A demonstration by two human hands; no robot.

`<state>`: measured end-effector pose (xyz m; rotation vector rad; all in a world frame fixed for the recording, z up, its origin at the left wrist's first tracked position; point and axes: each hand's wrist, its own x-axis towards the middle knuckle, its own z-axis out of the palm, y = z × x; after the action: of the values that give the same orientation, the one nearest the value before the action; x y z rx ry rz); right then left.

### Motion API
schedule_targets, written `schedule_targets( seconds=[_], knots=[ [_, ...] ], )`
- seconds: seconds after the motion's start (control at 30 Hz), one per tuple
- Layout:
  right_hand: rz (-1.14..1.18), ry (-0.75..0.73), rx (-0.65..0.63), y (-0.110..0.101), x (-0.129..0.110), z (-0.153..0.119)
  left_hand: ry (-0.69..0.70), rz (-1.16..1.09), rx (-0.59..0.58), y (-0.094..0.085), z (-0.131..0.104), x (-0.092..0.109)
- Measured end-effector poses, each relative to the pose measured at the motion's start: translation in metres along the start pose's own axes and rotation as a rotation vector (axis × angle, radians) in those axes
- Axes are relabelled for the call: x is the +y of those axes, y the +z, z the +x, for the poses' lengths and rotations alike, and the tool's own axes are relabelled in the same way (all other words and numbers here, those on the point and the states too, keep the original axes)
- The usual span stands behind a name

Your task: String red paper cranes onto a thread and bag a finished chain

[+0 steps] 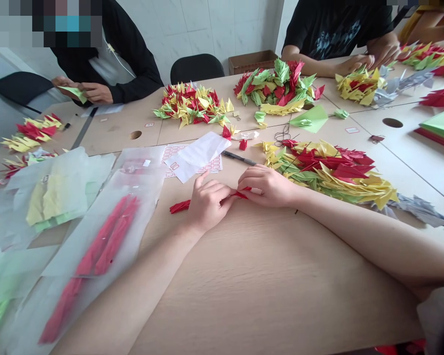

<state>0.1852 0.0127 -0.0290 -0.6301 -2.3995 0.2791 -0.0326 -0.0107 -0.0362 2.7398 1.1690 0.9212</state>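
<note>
A slim bundle of red folded paper lies across the table in front of me, its left end sticking out past my left hand. That hand closes thumb and fingers on the paper, with the index finger lifted. My right hand pinches the red paper's other end, and the two hands almost meet. Folds between the fingertips are partly hidden. Close by the right hand lie a black pen and a long pile of yellow, red and green origami cranes.
Clear plastic bags with red, yellow and green folded paper cover the left side. White paper lies on a red-printed sheet. More crane piles stand farther back. Two people sit across; one person's hands hold green paper. Coloured sheets are stacked at right.
</note>
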Motion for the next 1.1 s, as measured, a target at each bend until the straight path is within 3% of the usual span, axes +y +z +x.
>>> schedule_targets(
  seconds=[0.13,0.37,0.7,0.83,1.0,1.1],
  knots=[
    [0.046,0.009,0.002,-0.003,-0.001,0.001,-0.017,-0.010,0.021,-0.002,0.001,0.000],
    [-0.081,0.004,0.185,-0.005,-0.003,0.001,-0.142,-0.008,0.132,0.002,0.000,0.003],
    [-0.297,0.016,0.162,0.010,-0.010,-0.001,-0.047,0.135,0.117,0.000,0.000,0.011],
    [-0.277,0.007,0.191,0.010,-0.013,0.000,-0.014,0.144,0.109,-0.001,0.001,0.012],
    [-0.208,0.068,0.179,0.010,-0.007,0.001,-0.106,0.047,0.070,-0.003,0.001,0.013],
    [-0.080,0.163,0.283,0.001,-0.018,0.007,-0.171,-0.009,0.076,-0.002,0.001,0.013]
  ],
)
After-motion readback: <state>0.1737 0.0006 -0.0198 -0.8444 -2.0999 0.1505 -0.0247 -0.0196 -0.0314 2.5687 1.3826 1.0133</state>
